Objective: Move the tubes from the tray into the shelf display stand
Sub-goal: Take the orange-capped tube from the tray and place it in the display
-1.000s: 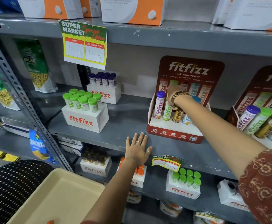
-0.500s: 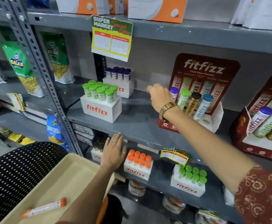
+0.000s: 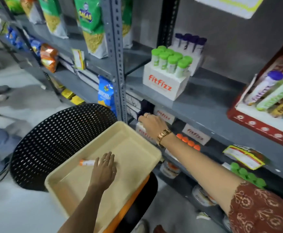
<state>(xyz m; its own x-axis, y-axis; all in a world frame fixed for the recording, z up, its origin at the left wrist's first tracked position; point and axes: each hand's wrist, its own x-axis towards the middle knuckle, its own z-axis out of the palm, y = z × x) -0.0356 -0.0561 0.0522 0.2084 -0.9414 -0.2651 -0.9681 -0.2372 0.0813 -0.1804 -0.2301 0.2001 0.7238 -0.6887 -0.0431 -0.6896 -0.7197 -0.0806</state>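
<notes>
1 slim white tube with an orange cap (image 3: 87,162) lies flat in the shallow cream plastic tray (image 3: 134,142), apparently the last. The left hand (image 3: 104,170) rests palm-down over its body, fingers spread, not yet closed. The right hand (image 3: 151,124) reaches under the grey metal shelf (image 3: 204,105); its grip cannot be determined. Assessment: tube light, rigid, smooth, liable to roll; grasp mid-body for the red cardboard display stand (image 3: 258,125).

A black perforated chair back (image 3: 60,142) fills the lower left. Green snack bags (image 3: 90,26) hang upper left. A blue packet (image 3: 105,95) sits beside the grey shelf post (image 3: 119,64).
</notes>
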